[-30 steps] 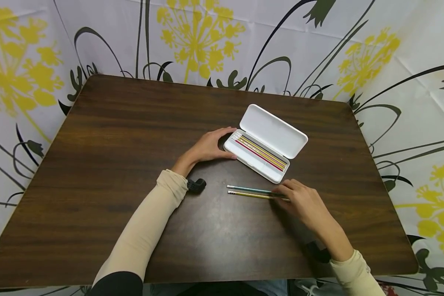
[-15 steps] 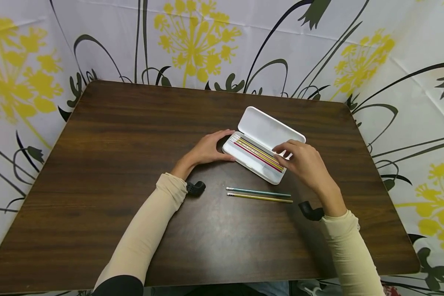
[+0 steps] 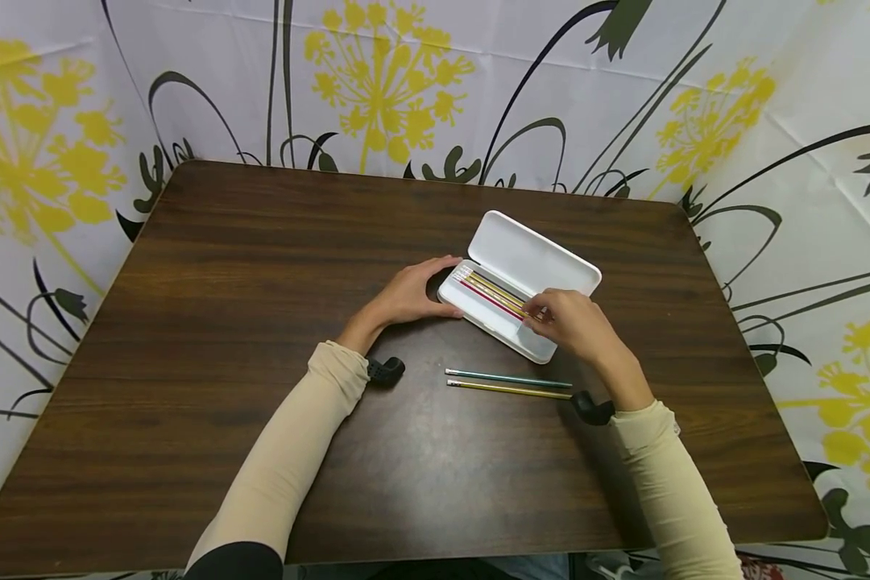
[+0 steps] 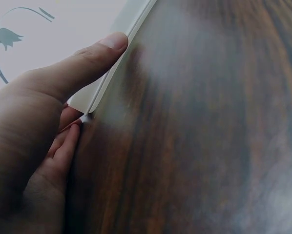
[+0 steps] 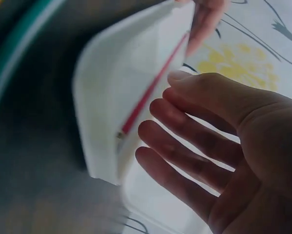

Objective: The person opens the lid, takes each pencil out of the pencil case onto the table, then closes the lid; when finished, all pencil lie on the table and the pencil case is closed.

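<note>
Left hand (image 3: pixel 409 292) grips open white rectangular case (image 3: pixel 503 325); keep steady. Right hand (image 3: pixel 576 322) narrow over slim red-and-yellow pencils (image 3: pixel 495 294); hold unclear. Touch lightly; keep row parallel.

Left hand (image 3: pixel 409 293) against an open white case (image 3: pixel 532 251), right fingers (image 3: pixel 539 307) apparently on its pencils (image 3: pixel 495 292), two loose pencils (image 3: pixel 509 379) nearby.

In head view, the right grip (image 3: pixel 576 324) partly hides cased pencils (image 3: pixel 495 291).
</note>
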Demonstrator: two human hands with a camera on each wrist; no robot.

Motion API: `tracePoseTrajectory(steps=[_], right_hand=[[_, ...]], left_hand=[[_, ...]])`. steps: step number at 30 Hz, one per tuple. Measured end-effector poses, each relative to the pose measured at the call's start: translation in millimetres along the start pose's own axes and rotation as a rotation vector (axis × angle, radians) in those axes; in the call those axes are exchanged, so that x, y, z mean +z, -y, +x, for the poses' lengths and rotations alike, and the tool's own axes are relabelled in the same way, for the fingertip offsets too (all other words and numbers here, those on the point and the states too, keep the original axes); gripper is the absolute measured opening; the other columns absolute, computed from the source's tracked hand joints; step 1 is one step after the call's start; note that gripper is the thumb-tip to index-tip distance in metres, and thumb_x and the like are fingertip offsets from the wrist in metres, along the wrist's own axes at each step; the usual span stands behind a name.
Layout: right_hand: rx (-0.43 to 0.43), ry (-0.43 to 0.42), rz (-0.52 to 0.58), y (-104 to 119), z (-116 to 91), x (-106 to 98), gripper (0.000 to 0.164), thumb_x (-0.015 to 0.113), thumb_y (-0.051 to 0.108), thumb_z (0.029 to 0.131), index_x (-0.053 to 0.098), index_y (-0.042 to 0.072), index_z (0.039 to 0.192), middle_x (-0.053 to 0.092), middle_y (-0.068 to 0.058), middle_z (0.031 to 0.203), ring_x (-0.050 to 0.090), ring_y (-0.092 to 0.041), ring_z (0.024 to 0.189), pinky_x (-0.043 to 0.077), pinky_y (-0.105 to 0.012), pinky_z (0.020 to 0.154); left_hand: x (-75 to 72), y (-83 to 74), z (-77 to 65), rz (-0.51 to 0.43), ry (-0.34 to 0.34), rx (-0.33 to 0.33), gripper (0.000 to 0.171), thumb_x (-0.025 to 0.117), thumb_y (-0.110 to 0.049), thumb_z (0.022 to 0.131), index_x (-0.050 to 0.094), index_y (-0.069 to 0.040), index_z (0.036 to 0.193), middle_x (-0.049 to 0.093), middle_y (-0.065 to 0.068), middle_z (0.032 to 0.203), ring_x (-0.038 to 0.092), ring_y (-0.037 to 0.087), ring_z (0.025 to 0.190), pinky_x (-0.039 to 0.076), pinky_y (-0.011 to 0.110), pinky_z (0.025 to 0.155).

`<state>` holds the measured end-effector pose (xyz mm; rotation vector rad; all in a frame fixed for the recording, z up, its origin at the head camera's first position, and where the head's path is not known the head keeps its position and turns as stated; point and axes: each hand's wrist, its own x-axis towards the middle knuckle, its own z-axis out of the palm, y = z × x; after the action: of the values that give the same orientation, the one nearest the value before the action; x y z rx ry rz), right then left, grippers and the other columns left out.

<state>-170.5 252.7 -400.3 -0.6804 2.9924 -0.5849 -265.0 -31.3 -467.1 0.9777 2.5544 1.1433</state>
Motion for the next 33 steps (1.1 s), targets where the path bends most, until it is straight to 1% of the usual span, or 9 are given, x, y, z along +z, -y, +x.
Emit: tracePoseTrajectory(steps=[3, 8, 14, 18, 23, 27, 30, 33], right_hand=[[0.004, 0.021, 0.003, -2, -1, 7, 0.013, 0.077, 0.010, 0.085, 0.076, 0.006, 0.097, 0.068, -0.002, 0.083, 0.064, -0.020, 0.075, 0.050, -0.039, 0.068], [0.008, 0.031, 0.030, -4, -1, 12, 0.016, 0.075, 0.006, 0.085, 0.076, 0.004, 0.101, 0.067, -0.004, 0.083, 0.062, -0.020, 0.074, 0.048, -0.037, 0.067], [0.040, 0.018, 0.136, -8, -3, 13, 0.016, 0.074, 0.003, 0.085, 0.076, 0.002, 0.101, 0.068, -0.006, 0.085, 0.060, -0.020, 0.074, 0.048, -0.035, 0.066], [0.039, -0.016, 0.165, -8, -7, 7, 0.015, 0.075, 0.003, 0.085, 0.077, 0.003, 0.100, 0.068, -0.005, 0.086, 0.060, -0.019, 0.074, 0.048, -0.034, 0.065], [0.001, -0.099, 0.164, -6, -10, -6, 0.015, 0.076, 0.004, 0.084, 0.077, 0.004, 0.099, 0.069, -0.002, 0.085, 0.062, -0.017, 0.073, 0.047, -0.035, 0.063], [-0.027, -0.135, 0.168, -5, -13, -14, 0.015, 0.077, 0.005, 0.084, 0.077, 0.005, 0.098, 0.069, 0.000, 0.085, 0.062, -0.014, 0.072, 0.047, -0.033, 0.062], [-0.048, -0.150, 0.183, -4, -16, -18, 0.016, 0.078, 0.003, 0.083, 0.078, 0.006, 0.098, 0.068, 0.002, 0.084, 0.061, -0.012, 0.071, 0.048, -0.031, 0.061], [-0.079, -0.165, 0.206, -4, -25, -21, 0.018, 0.079, 0.001, 0.081, 0.078, 0.008, 0.098, 0.067, 0.004, 0.084, 0.060, -0.010, 0.070, 0.049, -0.028, 0.061]], left_hand=[[1.5, 0.7, 0.2, 0.000, -0.005, 0.011, 0.092, 0.085, -0.046, 0.073, 0.043, -0.018, 0.150, 0.039, 0.009, 0.152, 0.035, 0.023, 0.139, 0.031, 0.042, 0.109], [3.1, 1.4, -0.2, 0.003, -0.006, 0.015, 0.092, 0.085, -0.047, 0.073, 0.043, -0.017, 0.149, 0.040, 0.009, 0.152, 0.036, 0.022, 0.138, 0.031, 0.042, 0.109], [4.9, 0.8, -1.1, 0.002, -0.005, 0.010, 0.092, 0.085, -0.047, 0.073, 0.043, -0.017, 0.149, 0.040, 0.008, 0.152, 0.036, 0.022, 0.138, 0.031, 0.041, 0.109], [5.1, 0.7, -1.9, -0.004, -0.002, 0.003, 0.093, 0.085, -0.047, 0.072, 0.043, -0.017, 0.150, 0.040, 0.009, 0.152, 0.036, 0.022, 0.138, 0.031, 0.041, 0.109], [4.9, 2.3, -2.0, 0.006, -0.001, -0.017, 0.095, 0.085, -0.050, 0.072, 0.041, -0.019, 0.151, 0.039, 0.008, 0.152, 0.036, 0.022, 0.138, 0.032, 0.041, 0.109], [5.0, 4.2, -1.2, 0.022, 0.005, -0.036, 0.097, 0.084, -0.052, 0.072, 0.040, -0.018, 0.151, 0.038, 0.007, 0.153, 0.036, 0.021, 0.138, 0.031, 0.039, 0.109], [4.1, 4.3, 0.3, 0.024, 0.004, -0.029, 0.096, 0.084, -0.051, 0.072, 0.040, -0.018, 0.151, 0.038, 0.007, 0.153, 0.036, 0.021, 0.138, 0.031, 0.038, 0.109], [2.0, 2.7, 2.9, 0.015, -0.006, -0.005, 0.094, 0.085, -0.049, 0.073, 0.041, -0.018, 0.150, 0.039, 0.008, 0.152, 0.036, 0.021, 0.138, 0.031, 0.040, 0.109]])
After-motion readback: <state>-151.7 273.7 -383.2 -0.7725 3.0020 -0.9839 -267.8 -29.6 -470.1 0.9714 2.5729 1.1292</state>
